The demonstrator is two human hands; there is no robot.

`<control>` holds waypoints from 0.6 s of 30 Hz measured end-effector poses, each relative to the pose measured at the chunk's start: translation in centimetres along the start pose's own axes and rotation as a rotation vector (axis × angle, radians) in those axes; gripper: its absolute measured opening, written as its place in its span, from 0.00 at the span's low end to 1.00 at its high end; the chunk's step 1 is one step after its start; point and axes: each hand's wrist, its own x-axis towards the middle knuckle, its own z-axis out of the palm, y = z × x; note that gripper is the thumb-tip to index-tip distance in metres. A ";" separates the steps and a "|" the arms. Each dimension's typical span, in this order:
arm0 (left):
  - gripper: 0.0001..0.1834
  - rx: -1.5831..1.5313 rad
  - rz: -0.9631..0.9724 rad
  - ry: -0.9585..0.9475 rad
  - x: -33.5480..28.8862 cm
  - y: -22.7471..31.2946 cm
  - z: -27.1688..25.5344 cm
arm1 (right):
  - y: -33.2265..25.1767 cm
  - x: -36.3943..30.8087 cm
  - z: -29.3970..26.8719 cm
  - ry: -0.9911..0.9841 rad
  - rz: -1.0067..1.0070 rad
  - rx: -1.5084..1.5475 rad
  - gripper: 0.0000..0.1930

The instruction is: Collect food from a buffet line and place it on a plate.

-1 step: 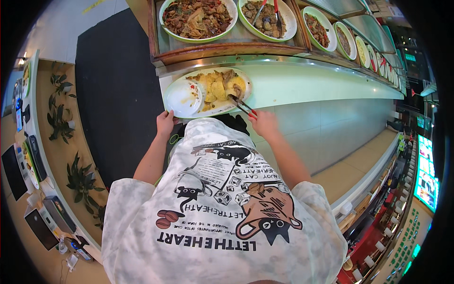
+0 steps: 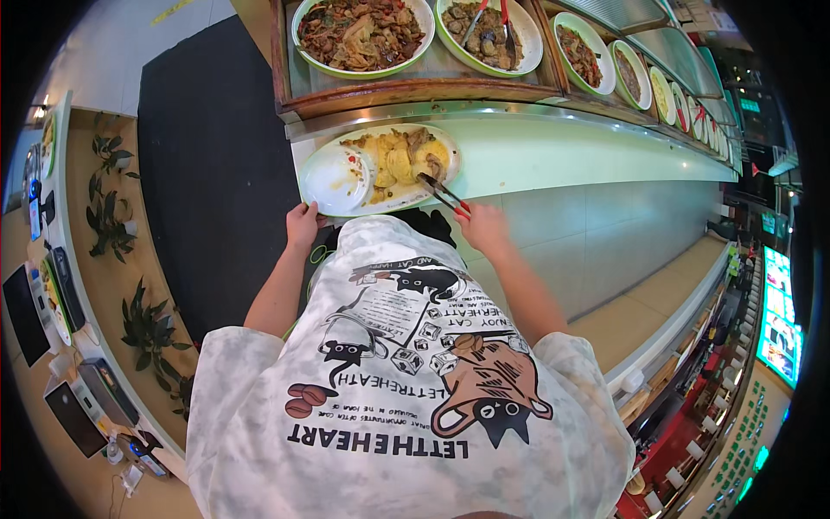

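A white oval platter (image 2: 413, 205) with a green edge lies on the pale counter ledge in front of me. On its right part is yellow food with brown pieces (image 2: 399, 163). A smaller white round dish (image 2: 333, 183), stained with sauce and red bits, sits on the left part. My left hand (image 2: 303, 225) grips the platter's near left rim; its lower fingers are hidden. In my right hand (image 2: 486, 228) are tongs (image 2: 444, 192) with red handles and dark arms. Their tips touch the food near the platter's right end.
Beyond the ledge (image 2: 553, 151), a wood-framed case (image 2: 415, 91) holds a bowl of brown stew (image 2: 361, 35), a bowl with tongs (image 2: 488, 39) and several more rightward. A black panel (image 2: 216, 182) and potted plants (image 2: 147, 324) are at left, a lit screen (image 2: 780, 316) far right.
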 end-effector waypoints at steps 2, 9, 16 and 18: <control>0.12 0.027 0.007 0.012 -0.9 1.2 0.1 | -0.4 -0.3 -0.6 -0.035 0.062 -0.001 0.18; 0.12 0.088 0.033 0.035 -2.3 3.7 -0.3 | -0.9 -0.3 -7.0 0.141 0.116 0.465 0.16; 0.12 0.171 0.093 0.051 -5.3 5.8 0.5 | 2.4 6.7 -18.5 0.337 0.196 0.999 0.18; 0.12 0.233 0.119 0.058 -6.7 6.7 0.9 | 3.7 8.4 -20.1 0.318 0.241 1.070 0.19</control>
